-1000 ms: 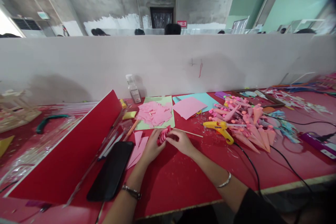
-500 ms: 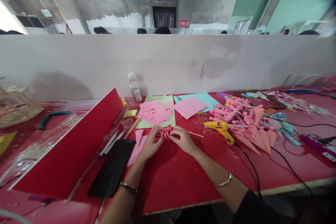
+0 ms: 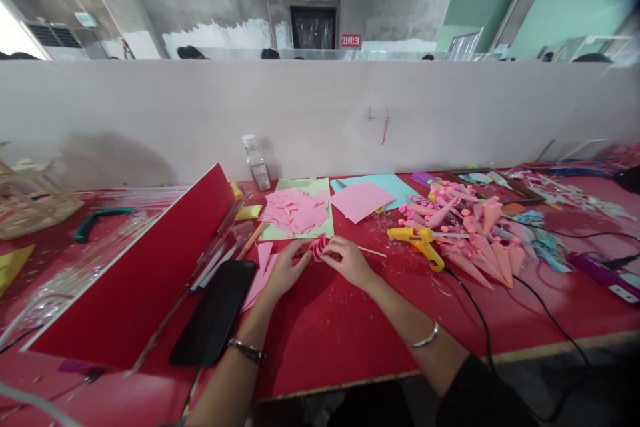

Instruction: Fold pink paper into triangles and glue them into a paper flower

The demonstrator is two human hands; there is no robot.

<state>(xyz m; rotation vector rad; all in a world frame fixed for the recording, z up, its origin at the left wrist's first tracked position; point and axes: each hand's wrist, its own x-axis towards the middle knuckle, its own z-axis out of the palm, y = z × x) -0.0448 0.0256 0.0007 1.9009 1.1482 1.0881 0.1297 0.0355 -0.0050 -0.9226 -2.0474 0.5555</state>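
Between my two hands, low over the red table (image 3: 345, 333), is a small pink-and-red striped paper piece (image 3: 317, 247), folded or rolled into curved layers. My left hand (image 3: 289, 269) pinches it from the left, and my right hand (image 3: 349, 263) grips its right side with thumb and fingertips. Just beyond the fingers lies a heap of cut pink paper pieces (image 3: 296, 212) on a light green sheet (image 3: 324, 230). A thin wooden stick (image 3: 373, 251) lies right of my right hand. More pink paper (image 3: 260, 280) lies beside my left hand.
A yellow glue gun (image 3: 419, 243) lies at right, before a pile of pink paper cones (image 3: 480, 233). Left are a black phone (image 3: 215, 313) and a slanted red board (image 3: 145, 280). A bottle (image 3: 257, 167) stands by the white partition (image 3: 310, 113).
Both hands keep hold of the striped paper piece, which has turned slightly and sits more upright between the fingers. The view has shifted a little.
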